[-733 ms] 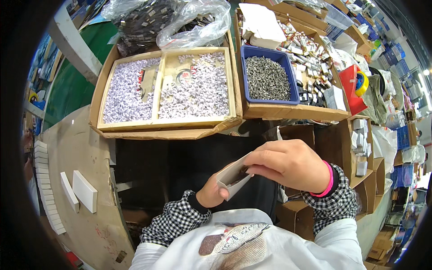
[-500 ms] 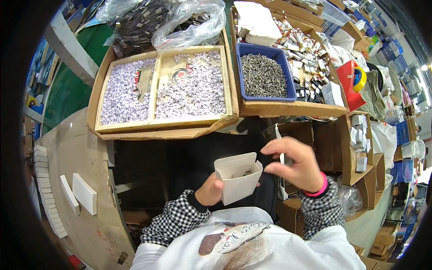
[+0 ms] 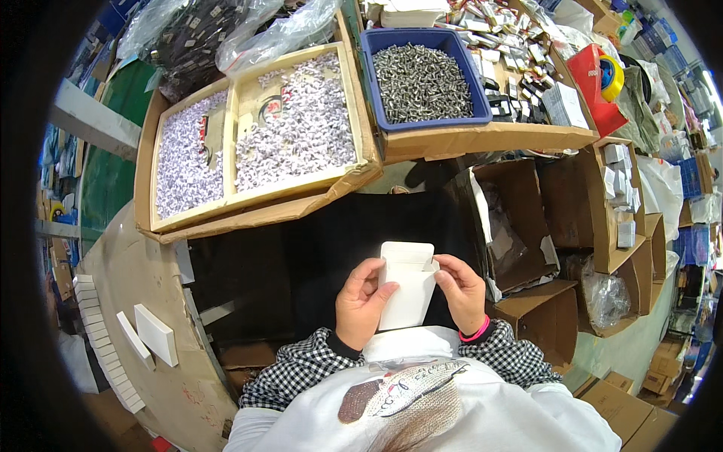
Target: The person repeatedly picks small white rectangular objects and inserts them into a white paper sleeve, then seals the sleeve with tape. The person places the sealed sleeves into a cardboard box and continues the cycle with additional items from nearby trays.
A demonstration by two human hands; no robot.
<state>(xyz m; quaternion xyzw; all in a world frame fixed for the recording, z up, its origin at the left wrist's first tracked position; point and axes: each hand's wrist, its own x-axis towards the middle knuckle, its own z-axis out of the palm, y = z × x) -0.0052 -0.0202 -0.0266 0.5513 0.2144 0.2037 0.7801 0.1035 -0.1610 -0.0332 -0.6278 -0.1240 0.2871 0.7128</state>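
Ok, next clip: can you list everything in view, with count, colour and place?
small carton: one, white, top flap up, held in front of the chest
divided cardboard tray: one, brown, two sections of small pale pieces, upper left
bin: one, blue, full of grey metal parts, top centre
open cardboard boxes: several, brown, right
flat white cartons: a stack and loose ones, lower left
wristband: one, pink, right wrist
left hand: grips carton's left side
right hand: at carton's top right
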